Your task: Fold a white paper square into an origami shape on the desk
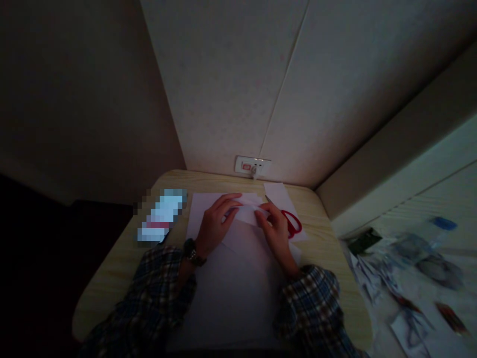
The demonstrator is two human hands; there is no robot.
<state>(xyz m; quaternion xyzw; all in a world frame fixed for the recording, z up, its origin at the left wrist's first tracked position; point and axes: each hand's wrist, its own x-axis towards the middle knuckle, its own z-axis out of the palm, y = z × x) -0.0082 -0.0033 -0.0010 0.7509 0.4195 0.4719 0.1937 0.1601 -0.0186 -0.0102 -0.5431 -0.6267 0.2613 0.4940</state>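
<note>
A piece of white paper point(248, 215) is held between both hands above other white sheets point(238, 283) on the small table. My left hand point(218, 219) pinches its left end, thumb below and fingers on top. At the right end, my right hand point(274, 226) grips it between thumb and fingers. Just beyond the right hand lie scissors with red handles point(294, 223), resting on a white paper strip point(278, 194); the hand partly covers them. A fold or edge runs across the held paper, but dim light hides its detail.
A pixelated phone point(162, 219) lies on the table's left side. The wood-patterned table point(112, 283) stands against a wall with a socket plate point(252, 165). To the right, a clear plastic bottle with a blue cap point(443, 223) and crumpled paper point(376, 273) lie beside the table.
</note>
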